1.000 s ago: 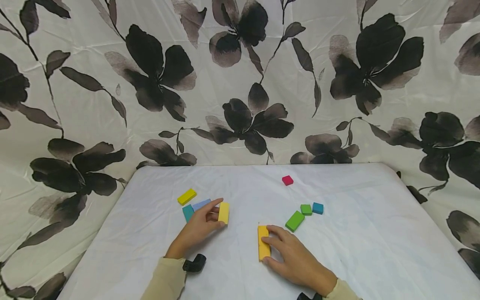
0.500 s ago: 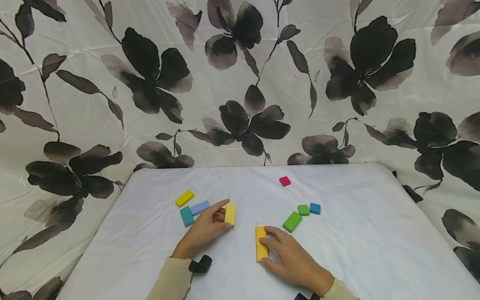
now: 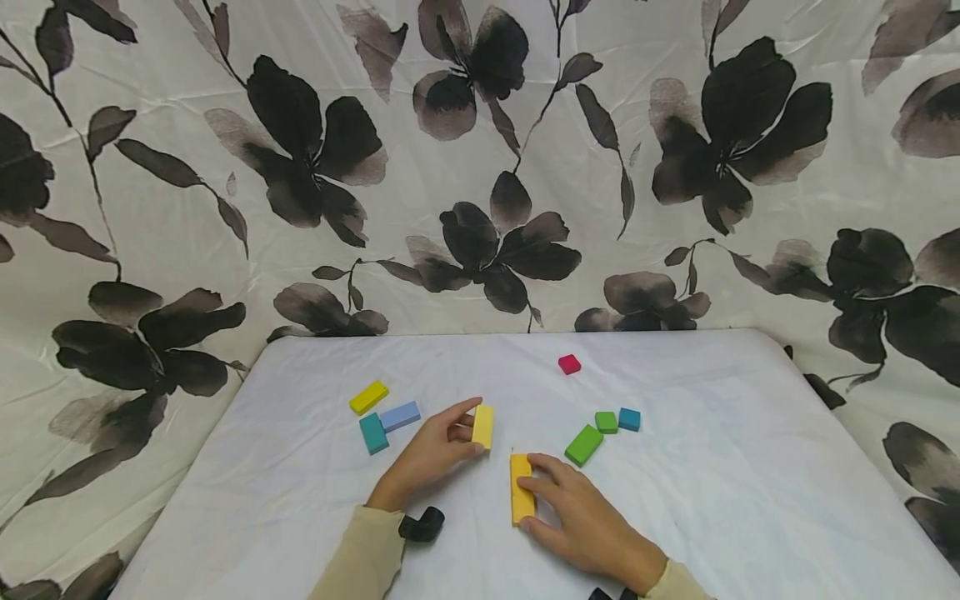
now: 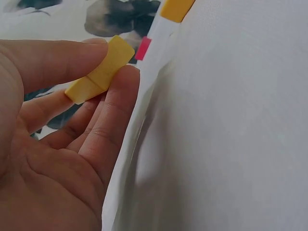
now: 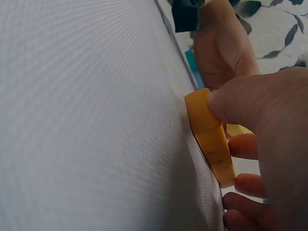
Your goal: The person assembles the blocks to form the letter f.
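Between the thumb and fingers of my left hand (image 3: 433,452) is a pale yellow block (image 3: 483,427), pinched above the white cloth. The left wrist view shows the same yellow block (image 4: 103,72) tilted at the fingertips. My right hand (image 3: 588,518) grips a longer orange-yellow block (image 3: 522,492) from its right side, thumb at the near end. In the right wrist view this orange-yellow block (image 5: 209,137) lies against the cloth, and a faint line crosses it. A small gap separates the two held blocks.
On the left lie a yellow block (image 3: 369,397), a teal block (image 3: 373,434) and a light blue block (image 3: 401,416). To the right are a long green block (image 3: 584,445), a small green block (image 3: 607,422) and a blue block (image 3: 630,419). A red block (image 3: 570,364) sits farther back.
My left hand has carried the pale yellow block rightward, closer to the orange-yellow one, uncovering the light blue block. The right hand stays almost in place.
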### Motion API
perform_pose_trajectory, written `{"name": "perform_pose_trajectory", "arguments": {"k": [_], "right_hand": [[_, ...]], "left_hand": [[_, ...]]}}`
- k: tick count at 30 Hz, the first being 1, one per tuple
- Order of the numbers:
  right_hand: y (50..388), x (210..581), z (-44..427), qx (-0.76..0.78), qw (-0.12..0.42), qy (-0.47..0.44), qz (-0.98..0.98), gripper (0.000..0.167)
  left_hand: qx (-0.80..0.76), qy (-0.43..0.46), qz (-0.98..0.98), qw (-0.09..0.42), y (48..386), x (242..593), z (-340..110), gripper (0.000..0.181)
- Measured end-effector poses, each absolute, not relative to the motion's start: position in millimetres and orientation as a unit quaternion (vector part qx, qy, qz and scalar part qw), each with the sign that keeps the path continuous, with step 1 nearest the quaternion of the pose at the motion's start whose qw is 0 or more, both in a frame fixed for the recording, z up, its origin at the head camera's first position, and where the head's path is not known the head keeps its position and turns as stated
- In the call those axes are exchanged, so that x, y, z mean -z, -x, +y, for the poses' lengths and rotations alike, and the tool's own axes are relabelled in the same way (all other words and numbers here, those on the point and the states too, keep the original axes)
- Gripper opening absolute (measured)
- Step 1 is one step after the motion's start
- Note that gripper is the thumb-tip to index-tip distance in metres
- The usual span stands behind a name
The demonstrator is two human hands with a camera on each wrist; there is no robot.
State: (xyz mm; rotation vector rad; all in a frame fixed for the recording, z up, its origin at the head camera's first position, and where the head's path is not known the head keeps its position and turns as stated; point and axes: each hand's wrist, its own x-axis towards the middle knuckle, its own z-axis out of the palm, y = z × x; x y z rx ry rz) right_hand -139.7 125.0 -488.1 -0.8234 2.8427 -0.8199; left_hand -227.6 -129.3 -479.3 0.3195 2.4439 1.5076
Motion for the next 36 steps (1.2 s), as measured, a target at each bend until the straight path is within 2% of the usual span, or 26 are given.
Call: {"name": "perform_pose_trajectory", "arguments": {"k": [36], "right_hand": [[140.3, 489.4, 124.6, 0.258, 0.031, 0.271, 0.927, 0.049]], "left_hand": [[-0.486, -0.135, 0.854, 0.128, 236.1, 483.6, -92.0, 0.065]]}}
